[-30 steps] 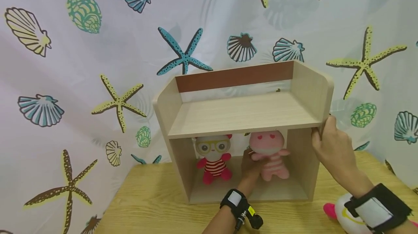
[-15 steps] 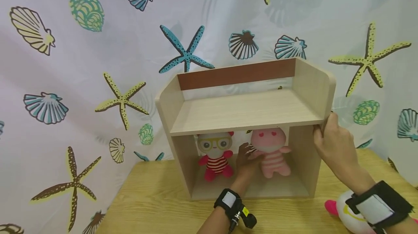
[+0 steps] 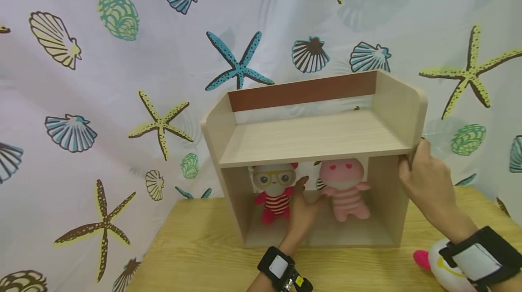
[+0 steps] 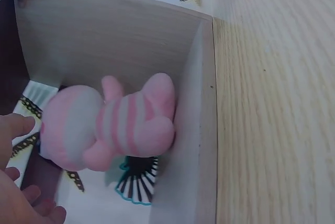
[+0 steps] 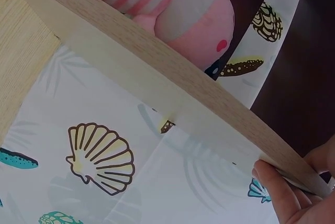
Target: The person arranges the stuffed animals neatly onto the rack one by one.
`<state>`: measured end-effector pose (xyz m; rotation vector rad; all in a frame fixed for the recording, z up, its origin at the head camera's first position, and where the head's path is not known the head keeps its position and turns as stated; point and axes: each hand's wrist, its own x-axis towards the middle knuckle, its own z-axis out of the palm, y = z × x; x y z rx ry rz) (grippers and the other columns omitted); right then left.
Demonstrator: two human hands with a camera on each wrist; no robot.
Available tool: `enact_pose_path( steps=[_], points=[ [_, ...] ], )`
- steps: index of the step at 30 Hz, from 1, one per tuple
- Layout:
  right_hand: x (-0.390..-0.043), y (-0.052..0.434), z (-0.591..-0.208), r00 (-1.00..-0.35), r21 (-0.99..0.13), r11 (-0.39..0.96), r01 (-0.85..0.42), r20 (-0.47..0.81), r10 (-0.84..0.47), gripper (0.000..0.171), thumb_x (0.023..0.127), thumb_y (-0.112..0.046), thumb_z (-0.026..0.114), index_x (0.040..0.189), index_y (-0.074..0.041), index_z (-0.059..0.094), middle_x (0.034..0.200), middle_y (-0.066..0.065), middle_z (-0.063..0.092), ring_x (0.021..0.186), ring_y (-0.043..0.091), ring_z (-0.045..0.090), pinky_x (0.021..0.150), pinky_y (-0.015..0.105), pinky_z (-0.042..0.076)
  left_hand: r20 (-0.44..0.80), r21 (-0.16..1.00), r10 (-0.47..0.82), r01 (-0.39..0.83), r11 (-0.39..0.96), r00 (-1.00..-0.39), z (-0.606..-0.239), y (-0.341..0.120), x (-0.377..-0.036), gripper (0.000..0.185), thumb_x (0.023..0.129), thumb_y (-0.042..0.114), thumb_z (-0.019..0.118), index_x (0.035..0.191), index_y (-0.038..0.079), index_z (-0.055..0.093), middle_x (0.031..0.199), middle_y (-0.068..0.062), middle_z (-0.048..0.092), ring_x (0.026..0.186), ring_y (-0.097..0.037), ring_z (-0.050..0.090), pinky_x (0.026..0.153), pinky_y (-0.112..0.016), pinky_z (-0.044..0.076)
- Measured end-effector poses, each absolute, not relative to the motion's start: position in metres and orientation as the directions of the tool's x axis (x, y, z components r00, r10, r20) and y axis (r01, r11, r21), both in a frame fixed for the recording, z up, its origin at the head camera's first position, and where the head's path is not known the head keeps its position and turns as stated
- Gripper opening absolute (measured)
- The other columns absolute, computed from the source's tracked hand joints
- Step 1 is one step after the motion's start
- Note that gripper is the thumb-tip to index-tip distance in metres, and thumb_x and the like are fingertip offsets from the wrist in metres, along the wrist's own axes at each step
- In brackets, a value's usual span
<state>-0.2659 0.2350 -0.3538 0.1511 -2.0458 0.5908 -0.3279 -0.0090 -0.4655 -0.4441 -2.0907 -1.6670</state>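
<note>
A pale white hanging sheet (image 3: 110, 70) fills the background, printed with speckled blue, yellow and brown starfish (image 3: 239, 69) and ribbed fan-shaped shells (image 3: 70, 132) (a few rounder green shells (image 3: 119, 16) sit among them). In front stands a light yellow-brown wood-grain table (image 3: 195, 237). Soft light leaves greyish shading across the sheet.

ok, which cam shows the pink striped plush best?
Left wrist: the pink striped plush shows large, its whole body in frame, nothing crossing it. Head shows it smaller, upright under the shelf board, front toward camera. Right wrist crops it at the top edge, the side panel hiding part.
</note>
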Motion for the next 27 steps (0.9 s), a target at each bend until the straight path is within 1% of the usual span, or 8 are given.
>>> enact_pose_path(
  steps=[4,7,12,15,18,20,23,27],
  points=[
    [-0.266,0.236,-0.353,-0.516,-0.338,0.879,-0.336,0.847,0.129,0.025,0.087,0.0,0.058,0.1,0.014,0.042,0.051,0.023,0.045,0.043,0.05,0.05,0.037,0.061,0.034,0.546,0.799,-0.015,0.515,0.31,-0.838,-0.455,-0.015,-0.314,0.059,0.083,0.019,0.078,0.136,0.003,0.055,0.134,-0.013,0.057,0.119,-0.032,0.055,0.099,-0.047,0.046],
    [-0.266,0.237,-0.353,-0.52,-0.33,0.882,-0.337,0.846,0.118,0.025,0.088,0.0,0.059,0.1,0.014,0.042,0.051,0.022,0.044,0.042,0.049,0.049,0.037,0.06,0.034,0.584,0.762,-0.021,0.538,0.361,-0.812,-0.447,-0.023,-0.3,0.052,0.083,0.019,0.079,0.13,0.006,0.06,0.13,-0.01,0.061,0.115,-0.03,0.059,0.095,-0.044,0.049],
    [-0.266,0.238,-0.352,-0.526,-0.329,0.883,-0.333,0.843,0.116,0.024,0.088,0.001,0.058,0.098,0.014,0.041,0.05,0.022,0.043,0.041,0.047,0.048,0.036,0.06,0.034,0.667,0.696,-0.051,0.596,0.401,-0.744,-0.431,-0.042,-0.281,0.033,0.083,0.013,0.079,0.114,0.01,0.068,0.113,-0.005,0.067,0.1,-0.02,0.063,0.079,-0.038,0.055],
    [-0.266,0.237,-0.35,-0.536,-0.338,0.88,-0.333,0.836,0.118,0.023,0.088,0.001,0.057,0.098,0.014,0.041,0.051,0.021,0.043,0.041,0.045,0.048,0.037,0.06,0.034,0.73,0.638,-0.066,0.642,0.425,-0.681,-0.422,-0.057,-0.278,0.023,0.086,0.012,0.079,0.107,0.009,0.069,0.102,-0.005,0.069,0.09,-0.018,0.065,0.071,-0.034,0.057],
    [-0.267,0.234,-0.349,-0.537,-0.345,0.874,-0.341,0.835,0.12,0.023,0.089,0.0,0.058,0.098,0.014,0.042,0.053,0.024,0.044,0.044,0.05,0.049,0.039,0.063,0.035,0.793,0.57,-0.087,0.684,0.455,-0.603,-0.412,-0.076,-0.274,0.02,0.087,0.009,0.078,0.104,0.005,0.068,0.098,-0.008,0.069,0.087,-0.02,0.067,0.072,-0.034,0.057],
    [-0.268,0.232,-0.35,-0.53,-0.345,0.873,-0.343,0.839,0.123,0.023,0.089,0.0,0.058,0.098,0.014,0.042,0.053,0.026,0.045,0.046,0.053,0.049,0.041,0.065,0.034,0.826,0.532,-0.124,0.69,0.491,-0.549,-0.407,-0.089,-0.272,0.02,0.087,0.006,0.077,0.103,0.003,0.066,0.097,-0.007,0.067,0.088,-0.019,0.064,0.072,-0.032,0.055],
    [-0.267,0.232,-0.351,-0.531,-0.342,0.878,-0.334,0.838,0.124,0.023,0.088,0.0,0.057,0.096,0.015,0.042,0.052,0.025,0.044,0.043,0.05,0.048,0.04,0.064,0.033,0.868,0.482,-0.199,0.672,0.562,-0.456,-0.401,-0.109,-0.272,0.024,0.086,0.005,0.077,0.102,0.002,0.058,0.1,-0.008,0.059,0.094,-0.023,0.056,0.078,-0.033,0.049],
    [-0.266,0.234,-0.352,-0.549,-0.345,0.882,-0.32,0.827,0.124,0.021,0.088,0.001,0.056,0.094,0.015,0.041,0.05,0.02,0.042,0.04,0.039,0.046,0.036,0.057,0.034,0.896,0.442,-0.285,0.64,0.628,-0.34,-0.397,-0.134,-0.282,0.034,0.085,0.004,0.076,0.107,0.001,0.05,0.112,-0.015,0.048,0.108,-0.031,0.045,0.092,-0.042,0.038]
  ],
)
